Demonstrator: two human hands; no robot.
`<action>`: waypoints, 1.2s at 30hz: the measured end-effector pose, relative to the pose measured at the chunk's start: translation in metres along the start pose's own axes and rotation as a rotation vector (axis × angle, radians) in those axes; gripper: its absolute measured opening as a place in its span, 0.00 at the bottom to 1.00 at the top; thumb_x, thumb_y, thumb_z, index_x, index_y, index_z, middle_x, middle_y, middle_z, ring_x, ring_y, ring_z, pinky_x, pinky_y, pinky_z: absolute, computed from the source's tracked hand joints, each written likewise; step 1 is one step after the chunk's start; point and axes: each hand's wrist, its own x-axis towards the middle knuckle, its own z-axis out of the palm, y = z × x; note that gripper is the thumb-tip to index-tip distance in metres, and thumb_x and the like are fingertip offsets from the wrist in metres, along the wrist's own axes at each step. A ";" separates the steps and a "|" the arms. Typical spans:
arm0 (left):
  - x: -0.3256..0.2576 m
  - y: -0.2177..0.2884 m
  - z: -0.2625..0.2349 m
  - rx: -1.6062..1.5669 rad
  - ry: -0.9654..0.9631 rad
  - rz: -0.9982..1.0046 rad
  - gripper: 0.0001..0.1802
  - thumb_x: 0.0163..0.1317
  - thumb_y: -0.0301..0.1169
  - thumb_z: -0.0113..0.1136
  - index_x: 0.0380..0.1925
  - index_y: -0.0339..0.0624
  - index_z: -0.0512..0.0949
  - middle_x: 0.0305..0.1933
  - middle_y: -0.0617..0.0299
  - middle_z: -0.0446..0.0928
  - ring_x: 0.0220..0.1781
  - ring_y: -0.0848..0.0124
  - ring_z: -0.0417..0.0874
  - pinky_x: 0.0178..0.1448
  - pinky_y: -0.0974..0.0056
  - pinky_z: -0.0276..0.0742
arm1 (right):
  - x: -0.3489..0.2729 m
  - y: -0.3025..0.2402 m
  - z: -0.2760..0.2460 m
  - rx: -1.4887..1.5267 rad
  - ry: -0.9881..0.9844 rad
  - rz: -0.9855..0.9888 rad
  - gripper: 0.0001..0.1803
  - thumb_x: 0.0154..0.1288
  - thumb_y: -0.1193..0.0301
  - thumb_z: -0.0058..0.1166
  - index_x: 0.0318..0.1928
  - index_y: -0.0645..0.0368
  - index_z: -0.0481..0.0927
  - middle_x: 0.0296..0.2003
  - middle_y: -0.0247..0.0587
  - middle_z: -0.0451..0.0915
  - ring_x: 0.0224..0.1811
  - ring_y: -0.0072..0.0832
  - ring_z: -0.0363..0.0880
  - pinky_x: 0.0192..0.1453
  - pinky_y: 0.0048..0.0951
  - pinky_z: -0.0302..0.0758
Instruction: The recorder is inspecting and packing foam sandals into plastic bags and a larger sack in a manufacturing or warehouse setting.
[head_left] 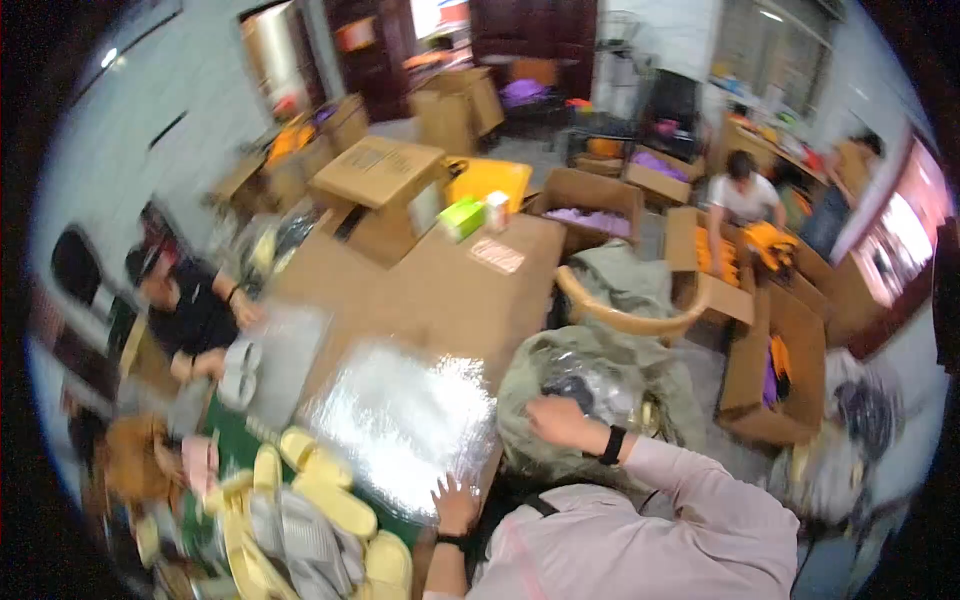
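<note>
On the near side of the brown table [430,300], the left hand [458,503] lies, fingers spread, on shiny plastic [400,430], 1 sheet or a stack; the right hand [568,422], its grip impossible to tell, is at 1 grey-green sack [525,370] holding clear plastic [610,380]. Near left lie yellow slippers [340,500], too heaped to count. Right of the table, 1 open box [600,188] holds purple items [590,220], 1 carton [682,245] orange items [720,262].
</note>
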 end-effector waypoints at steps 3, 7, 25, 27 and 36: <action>-0.019 0.004 0.007 -0.063 0.135 -0.102 0.28 0.55 0.44 0.55 0.56 0.49 0.66 0.63 0.43 0.57 0.64 0.43 0.57 0.63 0.38 0.50 | 0.037 -0.021 0.011 0.051 -0.074 -0.221 0.13 0.54 0.68 0.49 0.39 0.61 0.74 0.34 0.49 0.75 0.34 0.45 0.75 0.35 0.40 0.74; -0.046 0.020 0.011 -0.082 0.216 -0.289 0.29 0.55 0.45 0.55 0.56 0.49 0.67 0.61 0.44 0.61 0.63 0.44 0.58 0.63 0.39 0.49 | 0.067 -0.047 0.066 0.084 -0.263 -0.538 0.18 0.54 0.67 0.51 0.46 0.57 0.73 0.47 0.48 0.71 0.44 0.44 0.72 0.45 0.42 0.71; -0.161 -0.074 -0.040 -0.342 1.033 -0.962 0.36 0.55 0.35 0.57 0.61 0.35 0.55 0.63 0.34 0.51 0.63 0.42 0.55 0.65 0.47 0.50 | 0.075 -0.101 0.217 -0.035 -0.911 -0.689 0.36 0.58 0.56 0.50 0.62 0.61 0.56 0.51 0.59 0.70 0.50 0.52 0.71 0.53 0.42 0.68; -0.172 -0.106 -0.059 -0.320 1.234 -1.157 0.34 0.57 0.34 0.57 0.60 0.33 0.56 0.64 0.34 0.50 0.64 0.40 0.53 0.65 0.50 0.52 | 0.083 -0.104 0.210 -0.056 -0.973 -0.664 0.39 0.57 0.54 0.51 0.62 0.63 0.54 0.51 0.61 0.70 0.50 0.52 0.71 0.53 0.42 0.68; -0.257 -0.268 -0.074 -0.988 1.675 -1.260 0.39 0.57 0.40 0.57 0.61 0.28 0.51 0.61 0.39 0.58 0.64 0.53 0.60 0.64 0.58 0.56 | 0.083 -0.112 0.222 -0.147 -1.142 -0.608 0.45 0.55 0.54 0.53 0.64 0.65 0.48 0.60 0.59 0.59 0.60 0.49 0.63 0.61 0.39 0.63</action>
